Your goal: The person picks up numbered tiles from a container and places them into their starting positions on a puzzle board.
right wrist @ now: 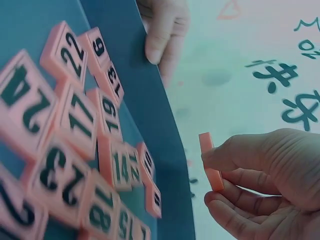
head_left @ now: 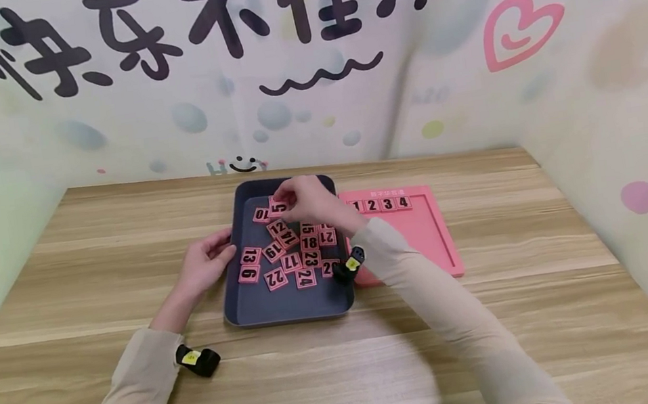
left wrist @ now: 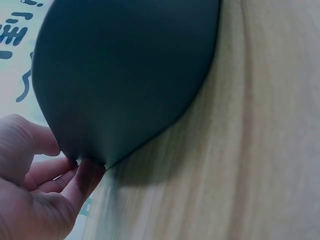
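A dark blue-grey tray [head_left: 288, 305] holds many loose pink number tiles [head_left: 275, 278]. My left hand [head_left: 203, 265] grips the tray's left wall; in the left wrist view the thumb and fingers [left wrist: 82, 182] pinch its rim. Over the far part of the tray, my right hand [head_left: 310, 200] pinches a pink tile marked 5 [head_left: 278, 208] between thumb and fingers. That held tile [right wrist: 211, 162] appears edge-on in the right wrist view, lifted off the others. Some tiles lie partly hidden under the right hand and wrist.
Right of the tray lies a pink frame board [head_left: 400, 246] with tiles 1, 2, 3 and 4 [head_left: 402, 202] in a row along its top edge. My right forearm crosses part of it. A printed cloth [head_left: 312, 115] stands behind the wooden table [head_left: 335, 378].
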A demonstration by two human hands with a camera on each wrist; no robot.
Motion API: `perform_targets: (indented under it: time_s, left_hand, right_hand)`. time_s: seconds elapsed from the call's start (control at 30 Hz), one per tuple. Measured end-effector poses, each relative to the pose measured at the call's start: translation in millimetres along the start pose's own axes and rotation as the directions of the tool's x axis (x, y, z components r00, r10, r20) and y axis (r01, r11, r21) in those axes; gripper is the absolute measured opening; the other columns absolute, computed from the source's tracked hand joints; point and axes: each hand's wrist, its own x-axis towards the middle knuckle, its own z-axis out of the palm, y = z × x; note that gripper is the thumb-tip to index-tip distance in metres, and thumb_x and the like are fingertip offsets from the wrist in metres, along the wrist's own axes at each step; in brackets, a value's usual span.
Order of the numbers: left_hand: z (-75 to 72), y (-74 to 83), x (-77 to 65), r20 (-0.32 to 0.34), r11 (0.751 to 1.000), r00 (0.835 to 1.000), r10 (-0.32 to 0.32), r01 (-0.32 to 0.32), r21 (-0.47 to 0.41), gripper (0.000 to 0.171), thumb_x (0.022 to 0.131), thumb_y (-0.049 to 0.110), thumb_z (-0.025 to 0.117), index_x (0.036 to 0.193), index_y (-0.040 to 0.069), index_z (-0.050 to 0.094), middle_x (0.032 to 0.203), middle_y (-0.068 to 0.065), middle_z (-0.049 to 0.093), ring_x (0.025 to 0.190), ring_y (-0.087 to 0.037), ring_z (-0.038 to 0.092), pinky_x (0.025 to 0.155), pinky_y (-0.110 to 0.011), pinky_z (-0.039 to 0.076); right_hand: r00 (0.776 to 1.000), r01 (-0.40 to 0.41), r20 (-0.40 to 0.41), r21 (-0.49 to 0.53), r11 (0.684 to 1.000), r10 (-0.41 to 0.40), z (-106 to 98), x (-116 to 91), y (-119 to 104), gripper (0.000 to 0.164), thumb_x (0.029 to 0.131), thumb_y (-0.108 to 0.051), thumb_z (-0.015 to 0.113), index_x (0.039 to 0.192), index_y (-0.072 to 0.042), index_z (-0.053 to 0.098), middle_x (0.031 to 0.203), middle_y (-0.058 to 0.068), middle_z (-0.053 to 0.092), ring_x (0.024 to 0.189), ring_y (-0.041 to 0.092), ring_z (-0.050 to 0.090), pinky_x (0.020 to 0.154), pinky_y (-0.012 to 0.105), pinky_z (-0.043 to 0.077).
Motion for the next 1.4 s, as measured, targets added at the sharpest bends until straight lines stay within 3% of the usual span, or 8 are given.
perform_targets:
  time_s: [0.4,0.77,1.07,1.3,1.4]
  left_hand:
    - [-1.4,-1.0,-0.7,-0.004,1.0,1.0,-0.019,0.019,0.012,0.042,0.095,0.0,0.049,0.135,-0.01,0.041,0.131,-0.03,0.048,0.119,-0.035,0.048,0.09,-0.018,0.045]
    - [-1.4,-0.6,-0.9,-0.003,1.0,1.0,-0.021,0.021,0.014,0.042,0.095,0.0,0.049,0.135,-0.01,0.041,0.132,-0.03,0.047,0.119,-0.035,0.048,0.092,-0.019,0.045]
    - [-0.1,-2.1,1.7,-0.005,0.999,1.0,-0.009,0.009,0.036,0.041,0.095,0.001,0.049,0.134,-0.009,0.043,0.13,-0.028,0.05,0.118,-0.033,0.05,0.092,-0.022,0.045]
    - [0.4,-1.9,1.9,-0.003,0.999,1.0,-0.013,0.013,0.041,0.042,0.095,0.001,0.049,0.135,-0.009,0.043,0.13,-0.028,0.049,0.118,-0.033,0.049,0.097,-0.032,0.043]
    - [0.5,-1.2,1.5,-0.003,0.999,1.0,-0.009,0.009,0.041,0.042,0.095,0.001,0.049,0.135,-0.009,0.042,0.13,-0.028,0.05,0.118,-0.033,0.049,0.096,-0.03,0.044]
  right_hand:
    - [0.992,-0.072,-0.096,0.094,0.993,0.081,-33.1,-36.8,40.0,0.032,0.08,-0.002,0.069,0.111,0.003,0.064,0.1,0.017,0.063,0.083,0.024,0.055,0.069,0.03,0.052]
    - [0.978,-0.108,-0.173,0.065,0.992,0.118,-58.7,-73.7,76.6,0.033,0.076,0.0,0.071,0.107,0.007,0.064,0.096,0.019,0.063,0.087,0.029,0.057,0.078,0.039,0.049]
    - [0.968,-0.151,-0.195,0.042,0.988,0.156,-67.8,-105.3,108.0,0.033,0.076,0.0,0.071,0.107,0.01,0.063,0.096,0.023,0.065,0.088,0.033,0.06,0.08,0.043,0.051]
    - [0.962,-0.184,-0.199,0.028,0.982,0.186,-70.5,-122.2,126.1,0.032,0.076,0.003,0.068,0.106,0.013,0.063,0.095,0.025,0.064,0.087,0.035,0.061,0.079,0.044,0.051]
    - [0.96,-0.209,-0.184,0.038,0.977,0.213,-71.3,-127.2,132.0,0.033,0.077,0.002,0.068,0.107,0.013,0.062,0.097,0.025,0.064,0.089,0.036,0.06,0.081,0.044,0.05]
